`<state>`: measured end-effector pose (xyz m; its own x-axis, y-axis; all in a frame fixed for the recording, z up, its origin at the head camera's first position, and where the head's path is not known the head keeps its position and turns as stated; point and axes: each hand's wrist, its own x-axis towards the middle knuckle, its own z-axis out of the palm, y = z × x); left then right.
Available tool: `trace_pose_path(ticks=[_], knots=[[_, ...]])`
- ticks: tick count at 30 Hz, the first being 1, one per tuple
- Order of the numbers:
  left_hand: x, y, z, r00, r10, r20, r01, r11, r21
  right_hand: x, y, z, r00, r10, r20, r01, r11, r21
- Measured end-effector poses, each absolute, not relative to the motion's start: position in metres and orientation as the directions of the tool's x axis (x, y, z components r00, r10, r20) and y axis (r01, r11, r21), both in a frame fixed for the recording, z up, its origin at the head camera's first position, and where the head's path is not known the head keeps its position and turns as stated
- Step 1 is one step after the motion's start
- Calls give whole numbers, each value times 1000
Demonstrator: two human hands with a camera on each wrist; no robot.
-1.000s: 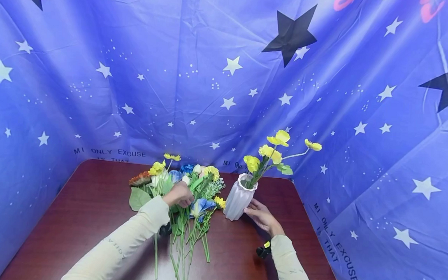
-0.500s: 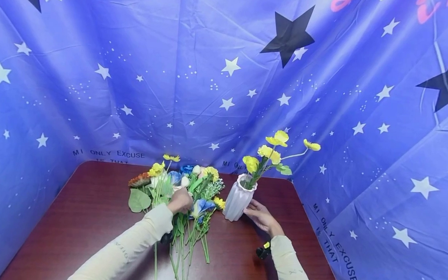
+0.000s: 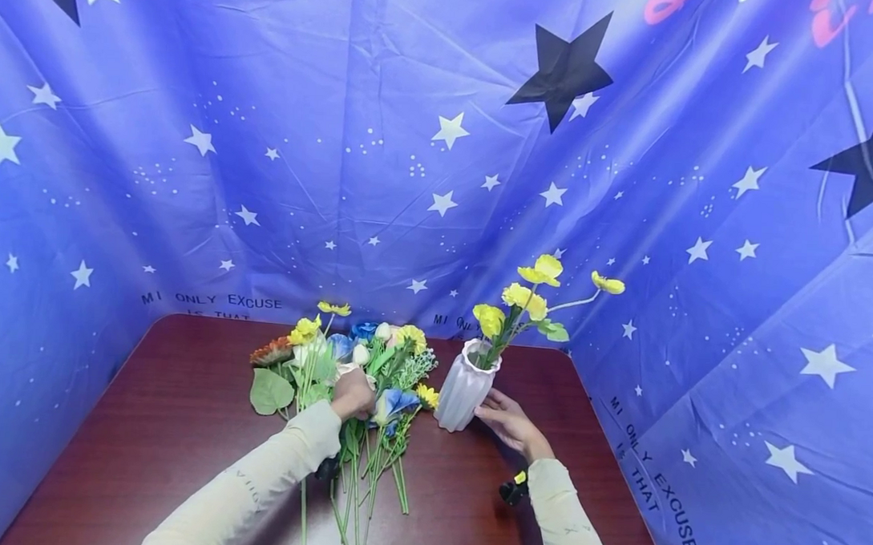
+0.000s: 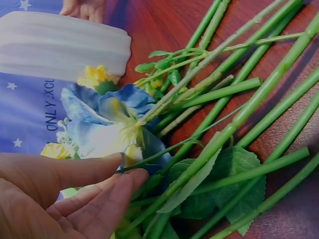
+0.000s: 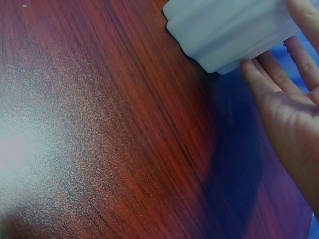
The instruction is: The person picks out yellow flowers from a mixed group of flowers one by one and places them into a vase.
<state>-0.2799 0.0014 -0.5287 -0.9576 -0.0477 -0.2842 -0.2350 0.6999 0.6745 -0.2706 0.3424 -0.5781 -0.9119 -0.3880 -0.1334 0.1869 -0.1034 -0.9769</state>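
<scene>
My left hand [image 3: 353, 394] is over a pile of artificial flowers. In the left wrist view its thumb and fingers pinch a thin green stem [image 4: 184, 142], beside a blue flower [image 4: 107, 117] and crossing thicker stems. To the right, a white fluted vase [image 3: 464, 398] stands holding several yellow flowers [image 3: 525, 300] that lean right. My right hand [image 3: 512, 423] touches the vase's right side near its base, its fingers fairly straight. In the right wrist view, the fingertips of my right hand [image 5: 294, 102] sit along the vase wall [image 5: 229, 35].
The pile also has an orange flower [image 3: 271, 351], white blooms and a broad green leaf [image 3: 272, 391]; stems point toward me. A small black object with a yellow bit [image 3: 514, 490] is by my right wrist. Blue star-printed cloth [image 3: 382, 182] surrounds the reddish-brown table [image 3: 164, 423].
My left hand has come slightly lower and nearer over the pile, its wrist shifting a little right. My right hand and the vase keep their places.
</scene>
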Motion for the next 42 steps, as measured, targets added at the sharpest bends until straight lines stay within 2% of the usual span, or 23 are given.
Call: trace_pose_path(ticks=[12,20,34,42], knots=[[-279,3,-534,-955,-59,-290,-252,676,693,-271,343,-580,-914,-369,-171,207,-62,-976],[-279,-2,-523,-951,-43,-306,-274,575,771,-272,344,-579,-922,-338,-190,225,-65,-972],[-282,-10,-504,-915,12,-402,-357,437,826,-268,343,-581,-915,-373,-153,202,-96,-975],[-286,-11,-492,-904,-15,-427,-379,488,786,-271,342,-580,-918,-341,-200,233,-59,-971]])
